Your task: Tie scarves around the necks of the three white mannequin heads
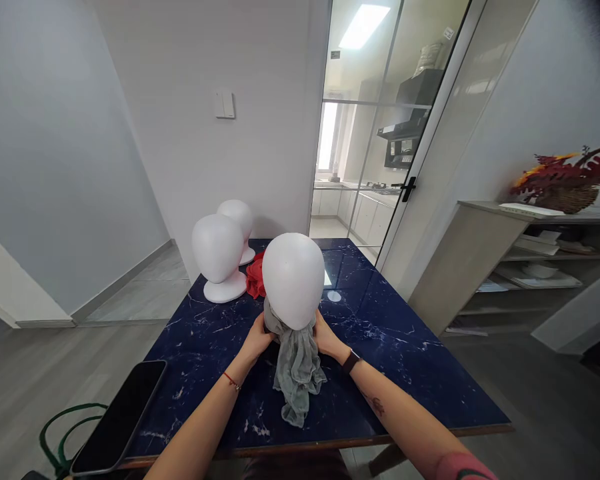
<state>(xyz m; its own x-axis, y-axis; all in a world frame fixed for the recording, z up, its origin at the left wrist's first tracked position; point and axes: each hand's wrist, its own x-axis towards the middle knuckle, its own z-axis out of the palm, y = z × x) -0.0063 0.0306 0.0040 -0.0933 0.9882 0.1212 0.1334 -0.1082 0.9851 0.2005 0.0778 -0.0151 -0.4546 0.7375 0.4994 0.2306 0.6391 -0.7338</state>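
A white mannequin head [294, 277] stands upright near the middle of the table, with a grey-green scarf [299, 373] around its neck. The scarf's ends hang down in front and lie on the tabletop. My left hand [259, 339] is at the left side of the neck, its fingers curled around the scarf there. On the other side, my right hand [327, 335] grips the scarf at the neck, its fingertips partly hidden behind the head and cloth. Just behind and left of the head lies a bunched red cloth [256, 275].
Two more white mannequin heads [217, 250] [237, 217] stand at the table's back left. A dark tablet-like device [123, 413] lies at the front left corner of the blue marbled table [380, 347]. A glass door [365, 133] and a shelf unit [520, 260] are beyond.
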